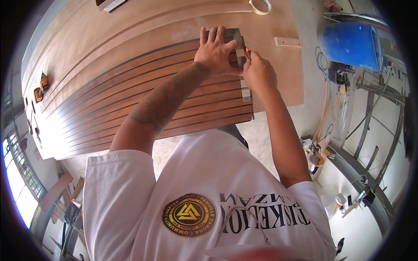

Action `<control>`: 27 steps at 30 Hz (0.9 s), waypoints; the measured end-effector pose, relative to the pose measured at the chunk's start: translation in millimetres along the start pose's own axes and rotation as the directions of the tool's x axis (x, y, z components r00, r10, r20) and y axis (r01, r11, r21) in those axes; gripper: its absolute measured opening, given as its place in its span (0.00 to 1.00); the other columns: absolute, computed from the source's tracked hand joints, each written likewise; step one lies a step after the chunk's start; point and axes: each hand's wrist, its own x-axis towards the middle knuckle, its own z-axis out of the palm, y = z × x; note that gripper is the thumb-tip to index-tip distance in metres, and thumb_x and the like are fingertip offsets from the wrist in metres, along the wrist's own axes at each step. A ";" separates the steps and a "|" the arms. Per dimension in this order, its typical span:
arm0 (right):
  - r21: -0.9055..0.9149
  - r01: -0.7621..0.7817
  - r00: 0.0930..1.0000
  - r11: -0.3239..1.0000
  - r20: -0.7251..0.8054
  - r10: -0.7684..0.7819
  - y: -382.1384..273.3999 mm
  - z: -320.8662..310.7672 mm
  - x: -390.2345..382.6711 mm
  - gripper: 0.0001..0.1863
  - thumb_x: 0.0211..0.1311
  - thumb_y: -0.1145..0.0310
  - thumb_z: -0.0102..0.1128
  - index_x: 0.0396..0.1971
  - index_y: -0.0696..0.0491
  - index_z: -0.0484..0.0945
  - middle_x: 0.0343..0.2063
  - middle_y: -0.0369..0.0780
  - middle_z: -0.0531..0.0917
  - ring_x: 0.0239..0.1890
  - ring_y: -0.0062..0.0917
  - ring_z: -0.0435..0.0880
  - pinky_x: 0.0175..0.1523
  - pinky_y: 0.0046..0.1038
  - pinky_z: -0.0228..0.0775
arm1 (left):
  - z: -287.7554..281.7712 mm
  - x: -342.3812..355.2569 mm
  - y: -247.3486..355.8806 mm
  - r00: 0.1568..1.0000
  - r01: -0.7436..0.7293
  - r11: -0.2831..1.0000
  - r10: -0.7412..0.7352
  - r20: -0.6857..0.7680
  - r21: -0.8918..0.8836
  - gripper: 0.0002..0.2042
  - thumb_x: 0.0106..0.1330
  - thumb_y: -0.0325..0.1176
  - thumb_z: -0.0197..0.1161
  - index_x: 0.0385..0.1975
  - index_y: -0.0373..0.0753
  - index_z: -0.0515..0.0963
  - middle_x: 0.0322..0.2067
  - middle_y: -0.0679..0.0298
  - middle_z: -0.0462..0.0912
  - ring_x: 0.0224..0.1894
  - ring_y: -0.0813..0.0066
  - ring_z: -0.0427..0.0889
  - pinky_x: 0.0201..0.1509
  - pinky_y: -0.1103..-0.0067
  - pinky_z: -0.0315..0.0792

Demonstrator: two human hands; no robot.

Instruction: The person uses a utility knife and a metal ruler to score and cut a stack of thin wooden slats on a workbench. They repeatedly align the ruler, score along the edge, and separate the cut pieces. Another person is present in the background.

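A long brown wooden panel (174, 104) with dark parallel grooves lies across the work surface in front of me. My left hand (214, 54) rests on its right end near the far corner, fingers spread and pressing down. Just beside it, at the panel's end edge, my right hand (260, 75) is closed round a small tool with a red-and-black handle (248, 53); its working end is too hidden to tell its kind. Pale strips (246, 93), which look like tape, run along the same end edge. The spot between the two hands is partly covered by my fingers.
A roll of tape (261, 6) sits on the brown work surface (283, 78) at the far side. A short wooden strip (288, 41) lies right of my hands. An orange-and-black power tool (42, 87) is at the left. Beyond stands a blue barrel (352, 45).
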 end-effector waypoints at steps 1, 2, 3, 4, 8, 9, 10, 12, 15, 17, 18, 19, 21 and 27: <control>-0.004 -0.005 1.000 1.000 0.001 0.005 1.1 -0.1 -2.1 0.14 0.75 0.62 0.54 0.49 0.57 0.79 0.39 0.54 0.89 0.45 0.53 0.89 0.50 0.53 0.80 | 0.2 -0.3 0.1 1.000 -0.003 1.000 0.003 -0.004 -0.002 0.45 0.45 0.72 0.76 0.62 0.54 0.76 0.72 0.40 0.58 0.78 0.37 0.51 0.80 0.35 0.39; 0.005 -0.005 1.000 1.000 0.005 0.005 1.7 -0.5 -2.2 0.14 0.75 0.62 0.54 0.49 0.57 0.79 0.38 0.54 0.89 0.45 0.53 0.89 0.50 0.53 0.80 | 0.0 0.5 -0.2 1.000 -0.004 1.000 0.004 -0.005 0.005 0.44 0.47 0.73 0.75 0.62 0.54 0.76 0.72 0.39 0.58 0.79 0.37 0.50 0.80 0.36 0.38; 0.012 -0.006 1.000 1.000 0.005 0.006 2.3 -0.4 -2.8 0.14 0.75 0.63 0.55 0.49 0.56 0.79 0.38 0.54 0.89 0.45 0.53 0.89 0.50 0.53 0.80 | 0.2 0.0 0.4 1.000 -0.008 1.000 0.008 -0.010 0.000 0.44 0.47 0.73 0.74 0.62 0.54 0.76 0.72 0.39 0.58 0.79 0.36 0.50 0.80 0.36 0.38; 0.016 -0.001 1.000 1.000 0.010 0.001 2.7 -0.5 -2.6 0.14 0.75 0.63 0.55 0.49 0.56 0.79 0.38 0.54 0.89 0.45 0.54 0.89 0.50 0.53 0.80 | -0.5 0.8 -0.1 1.000 -0.008 1.000 0.008 -0.011 0.002 0.44 0.47 0.73 0.74 0.62 0.54 0.76 0.72 0.39 0.58 0.79 0.36 0.50 0.80 0.35 0.38; 0.014 0.022 1.000 1.000 0.003 -0.022 6.1 -1.0 -5.3 0.13 0.74 0.64 0.55 0.49 0.56 0.79 0.38 0.54 0.89 0.45 0.54 0.88 0.50 0.53 0.80 | -2.2 1.0 0.4 1.000 -0.006 1.000 0.005 0.021 0.020 0.44 0.47 0.73 0.75 0.62 0.54 0.76 0.72 0.38 0.58 0.79 0.35 0.49 0.80 0.35 0.37; 0.012 0.021 1.000 1.000 0.012 -0.021 7.3 -1.0 -8.6 0.13 0.74 0.64 0.55 0.49 0.56 0.79 0.38 0.54 0.89 0.45 0.54 0.88 0.50 0.53 0.80 | -2.8 1.0 0.0 1.000 -0.005 1.000 0.005 0.019 0.021 0.45 0.46 0.74 0.75 0.62 0.54 0.76 0.72 0.37 0.57 0.79 0.35 0.49 0.80 0.35 0.38; 0.007 0.018 1.000 1.000 0.022 -0.018 8.8 -0.8 -11.8 0.13 0.74 0.64 0.55 0.49 0.56 0.79 0.38 0.54 0.89 0.45 0.54 0.88 0.50 0.52 0.80 | -2.9 1.1 -0.5 1.000 -0.006 1.000 0.005 0.026 0.023 0.45 0.46 0.74 0.74 0.62 0.54 0.76 0.73 0.37 0.57 0.79 0.35 0.49 0.79 0.35 0.38; 0.024 0.022 1.000 0.999 0.010 -0.022 13.0 0.2 -22.2 0.13 0.74 0.64 0.55 0.50 0.56 0.79 0.37 0.54 0.89 0.44 0.54 0.88 0.50 0.53 0.80 | -1.9 1.4 -0.2 1.000 -0.011 1.000 0.011 0.019 0.028 0.46 0.45 0.75 0.74 0.63 0.54 0.76 0.73 0.36 0.57 0.79 0.34 0.49 0.79 0.35 0.39; 0.039 0.032 0.999 0.999 0.005 -0.032 18.7 2.3 -30.0 0.13 0.74 0.65 0.55 0.50 0.56 0.79 0.36 0.55 0.88 0.43 0.54 0.88 0.48 0.53 0.80 | 0.8 -0.2 0.3 0.999 -0.023 0.999 0.024 -0.025 0.038 0.47 0.43 0.75 0.75 0.63 0.54 0.76 0.72 0.37 0.58 0.78 0.33 0.51 0.79 0.35 0.39; 0.044 0.049 0.999 0.998 -0.011 -0.049 21.8 3.2 -29.7 0.13 0.74 0.65 0.56 0.51 0.56 0.79 0.36 0.55 0.88 0.42 0.54 0.88 0.48 0.53 0.80 | 2.4 0.0 0.3 0.998 -0.028 0.999 0.030 -0.053 0.040 0.48 0.41 0.74 0.77 0.63 0.54 0.76 0.70 0.38 0.59 0.76 0.31 0.54 0.79 0.35 0.39; 0.046 0.056 0.998 0.997 -0.016 -0.056 23.1 4.1 -30.4 0.13 0.74 0.65 0.56 0.51 0.55 0.79 0.36 0.55 0.88 0.42 0.54 0.88 0.48 0.53 0.80 | 3.2 -0.2 0.8 0.997 -0.031 0.999 0.033 -0.063 0.033 0.48 0.41 0.74 0.78 0.63 0.54 0.76 0.70 0.38 0.59 0.76 0.31 0.54 0.79 0.35 0.38; 0.048 0.067 0.998 0.997 -0.021 -0.066 24.2 4.8 -30.9 0.14 0.74 0.65 0.56 0.51 0.55 0.79 0.36 0.55 0.88 0.42 0.54 0.89 0.48 0.53 0.80 | 3.1 -0.2 0.3 0.998 -0.029 0.999 0.030 -0.059 0.031 0.48 0.41 0.74 0.78 0.63 0.54 0.76 0.71 0.38 0.59 0.76 0.31 0.54 0.79 0.35 0.38; 0.046 0.055 0.998 0.997 0.019 -0.056 27.2 6.1 -36.3 0.14 0.74 0.65 0.55 0.52 0.56 0.79 0.35 0.53 0.89 0.42 0.51 0.90 0.48 0.51 0.81 | 2.6 -0.6 -0.1 0.998 -0.020 0.999 0.022 -0.053 0.037 0.48 0.41 0.74 0.78 0.63 0.54 0.76 0.71 0.38 0.58 0.76 0.31 0.54 0.79 0.36 0.38; -0.001 0.029 0.998 1.000 0.064 -0.029 35.8 10.2 -57.1 0.15 0.74 0.65 0.55 0.53 0.57 0.78 0.35 0.52 0.89 0.41 0.50 0.90 0.48 0.50 0.82 | 1.3 0.8 0.3 0.997 -0.032 0.999 0.035 -0.063 0.039 0.48 0.41 0.75 0.78 0.63 0.54 0.76 0.71 0.38 0.58 0.77 0.32 0.53 0.80 0.36 0.38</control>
